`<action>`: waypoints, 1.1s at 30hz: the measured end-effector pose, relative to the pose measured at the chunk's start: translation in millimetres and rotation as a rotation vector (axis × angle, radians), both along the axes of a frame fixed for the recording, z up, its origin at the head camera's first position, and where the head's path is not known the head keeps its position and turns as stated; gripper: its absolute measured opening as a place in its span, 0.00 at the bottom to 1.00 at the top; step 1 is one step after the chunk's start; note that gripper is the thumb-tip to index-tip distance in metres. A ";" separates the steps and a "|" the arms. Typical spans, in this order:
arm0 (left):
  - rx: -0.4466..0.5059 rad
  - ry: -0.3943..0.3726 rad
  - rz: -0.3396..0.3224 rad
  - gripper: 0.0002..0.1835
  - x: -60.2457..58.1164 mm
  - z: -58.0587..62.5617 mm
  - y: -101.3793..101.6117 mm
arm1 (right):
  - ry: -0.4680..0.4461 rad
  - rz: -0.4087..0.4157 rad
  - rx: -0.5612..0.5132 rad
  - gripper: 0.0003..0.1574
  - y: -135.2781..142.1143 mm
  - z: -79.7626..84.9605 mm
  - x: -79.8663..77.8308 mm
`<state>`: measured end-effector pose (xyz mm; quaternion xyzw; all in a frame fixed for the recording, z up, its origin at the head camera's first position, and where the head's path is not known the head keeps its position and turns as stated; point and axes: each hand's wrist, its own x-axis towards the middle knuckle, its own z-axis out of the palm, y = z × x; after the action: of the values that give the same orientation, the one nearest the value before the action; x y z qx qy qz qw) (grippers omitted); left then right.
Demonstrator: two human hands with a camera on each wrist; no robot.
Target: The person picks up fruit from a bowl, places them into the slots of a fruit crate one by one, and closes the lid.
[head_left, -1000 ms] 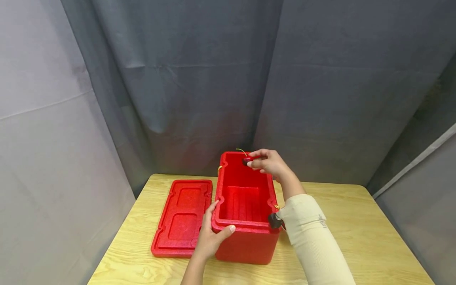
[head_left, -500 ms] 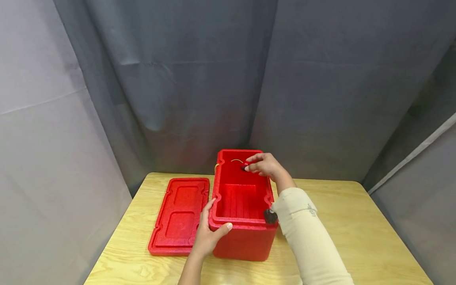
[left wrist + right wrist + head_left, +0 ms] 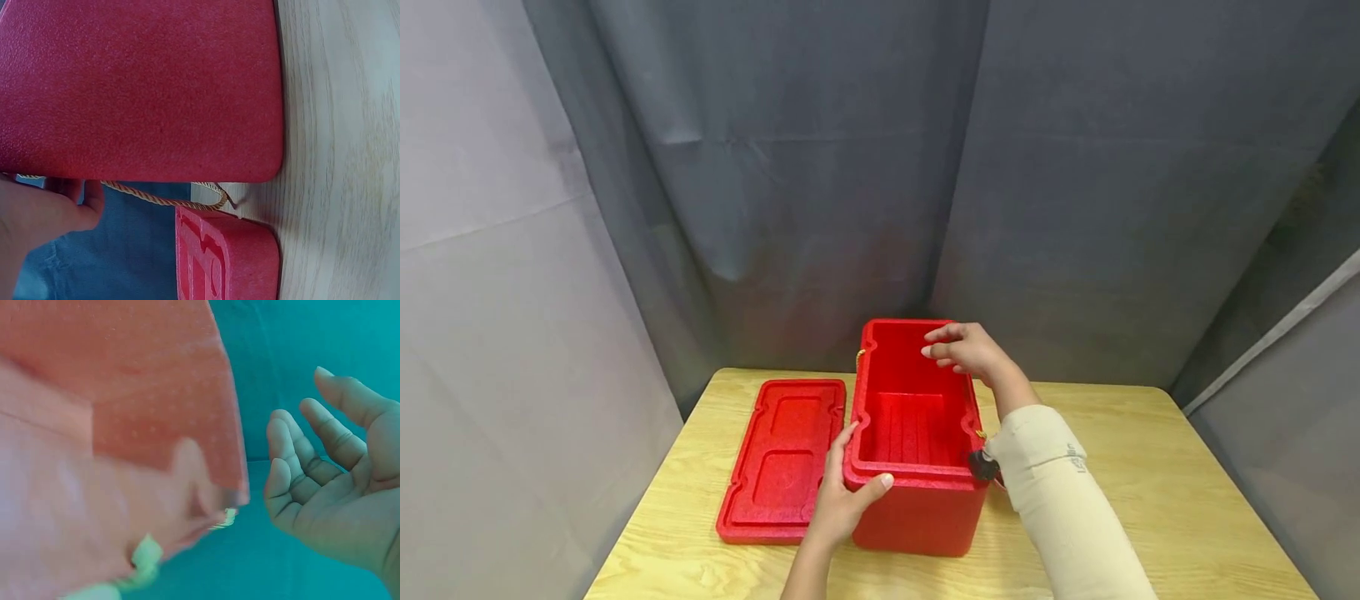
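A red foam box (image 3: 917,517) stands on the wooden table with its top uncovered and ribbed floor showing. My left hand (image 3: 841,502) grips its near left corner, thumb on the front wall and fingers along the left side. In the left wrist view, those fingers (image 3: 92,203) lie by a twisted gold cord (image 3: 150,197) on the box's side. Over the box's far right part hovers my right hand (image 3: 964,348), fingers loosely bent and nothing between them. The right wrist view shows the same hand (image 3: 337,469) with its palm bare, beside the box wall (image 3: 181,412).
The red lid (image 3: 782,467) lies flat, recessed face up, left of the box. Close behind the table hangs a grey curtain (image 3: 820,208). A small piece of a dark curved thing (image 3: 1000,482) peeks out beside the box, mostly behind the right wrist.
My right hand dipped slightly into the box mouth and let go of the stemmed cherry it was pinching. The cherry is out of sight now. My left hand stays on the box corner.
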<state>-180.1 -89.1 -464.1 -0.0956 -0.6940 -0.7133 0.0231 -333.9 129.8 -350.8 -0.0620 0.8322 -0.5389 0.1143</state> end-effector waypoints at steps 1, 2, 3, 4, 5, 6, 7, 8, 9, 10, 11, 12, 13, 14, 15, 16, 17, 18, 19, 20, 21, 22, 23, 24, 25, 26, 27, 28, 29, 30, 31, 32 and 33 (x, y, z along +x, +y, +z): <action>0.000 0.001 0.001 0.44 0.5 -0.4 -0.1 | 0.016 0.007 -0.001 0.24 1.4 2.4 3.2; -0.001 0.001 0.002 0.44 1.1 -0.4 -0.4 | 0.032 0.016 0.000 0.24 3.5 4.3 6.6; -0.004 0.000 0.004 0.44 1.6 -0.4 -0.7 | 0.043 0.017 -0.004 0.23 5.3 6.1 9.5; -0.005 0.001 0.005 0.44 1.9 -0.4 -1.0 | 0.054 0.023 -0.011 0.24 7.7 7.5 12.3; -0.006 0.003 0.006 0.44 2.1 -0.2 -1.3 | 0.061 0.029 -0.022 0.24 10.3 8.5 14.8; -0.006 0.006 0.006 0.44 2.2 -0.1 -1.7 | 0.069 0.034 -0.025 0.24 13.3 9.2 17.3; -0.004 0.005 0.006 0.44 2.1 0.1 -2.0 | 0.074 0.038 -0.028 0.25 16.4 9.6 19.6; -0.004 0.004 0.005 0.43 1.8 0.0 -2.3 | 0.079 0.043 -0.031 0.25 19.6 9.7 22.0; 0.001 0.004 0.002 0.43 1.1 -0.6 -2.6 | 0.083 0.044 -0.038 0.25 22.6 9.8 24.2; 0.002 0.005 0.000 0.43 0.0 -1.4 -3.0 | 0.094 0.049 -0.035 0.25 26.0 9.5 26.5; 0.009 0.006 -0.003 0.43 -1.3 -2.5 -3.3 | 0.102 0.047 -0.035 0.26 29.5 8.9 28.9; 0.014 0.004 -0.009 0.43 -3.3 -4.8 -3.7 | 0.116 0.048 -0.030 0.26 32.9 8.0 31.4; 0.021 0.006 -0.016 0.43 -5.8 -7.8 -3.9 | 0.127 0.044 -0.028 0.26 36.1 6.6 33.7; 0.027 0.007 -0.025 0.43 -8.3 -11.2 -4.4 | 0.137 0.041 -0.024 0.27 39.0 5.1 36.3; 0.032 0.008 -0.032 0.43 -10.8 -14.5 -4.8 | 0.146 0.034 -0.020 0.27 41.8 3.1 38.8; 0.036 0.010 -0.039 0.43 -13.3 -17.8 -5.3 | 0.156 0.029 -0.013 0.28 44.4 1.1 41.2; 0.042 0.011 -0.045 0.43 -15.4 -20.4 -5.6 | 0.166 0.021 -0.011 0.28 46.6 -1.1 43.7; 0.047 0.014 -0.052 0.43 -17.3 -22.7 -5.9 | 0.176 0.017 -0.005 0.29 48.9 -3.3 46.2; 0.051 0.019 -0.058 0.43 -18.3 -23.6 -5.9 | 0.181 0.008 -0.003 0.29 51.1 -5.9 48.6; 0.055 0.021 -0.064 0.43 -18.7 -23.2 -6.2 | 0.186 0.004 -0.003 0.29 53.3 -8.7 51.1; 0.064 0.030 -0.071 0.43 -17.7 -20.4 -6.1 | 0.191 -0.003 -0.005 0.29 55.3 -12.0 53.2; 0.072 0.035 -0.078 0.43 -16.6 -17.1 -6.1 | 0.198 -0.006 -0.008 0.29 57.3 -15.4 55.5; 0.074 0.037 -0.082 0.43 -15.0 -13.6 -6.1 | 0.200 -0.013 -0.012 0.29 59.0 -19.4 57.6; 0.075 0.038 -0.086 0.43 -13.4 -10.0 -6.0 | 0.202 -0.015 -0.016 0.28 60.5 -23.7 59.8; 0.073 0.038 -0.087 0.43 -11.6 -6.2 -5.9 | 0.202 -0.019 -0.021 0.28 61.9 -28.2 62.1; 0.071 0.038 -0.088 0.43 -9.9 -2.8 -5.8 | 0.200 -0.020 -0.026 0.28 63.1 -33.2 64.0; 0.069 0.035 -0.088 0.43 -8.2 0.3 -5.7 | 0.198 -0.022 -0.031 0.27 64.1 -38.4 65.8; 0.061 0.030 -0.084 0.43 -7.5 1.3 -5.7 | 0.193 -0.021 -0.036 0.27 65.0 -43.5 67.5; 0.058 0.026 -0.083 0.43 -6.8 2.1 -5.6 | 0.183 -0.029 -0.041 0.27 65.7 -48.4 69.0; 0.054 0.024 -0.082 0.43 -6.2 2.8 -5.4 | 0.175 -0.037 -0.044 0.27 66.5 -53.0 70.6; 0.053 0.023 -0.082 0.43 -5.7 3.2 -5.3 | 0.166 -0.050 -0.048 0.27 67.6 -57.5 71.8; 0.052 0.019 -0.084 0.43 -5.4 3.4 -5.2 | 0.161 -0.061 -0.053 0.26 68.7 -61.6 72.9; 0.052 0.015 -0.085 0.43 -5.3 3.4 -5.1 | 0.158 -0.075 -0.055 0.27 70.1 -65.3 74.3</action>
<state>-185.4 -94.2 -460.7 -0.1298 -0.6704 -0.7305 0.0006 -259.6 200.0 -416.1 -0.0762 0.8254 -0.5587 0.0263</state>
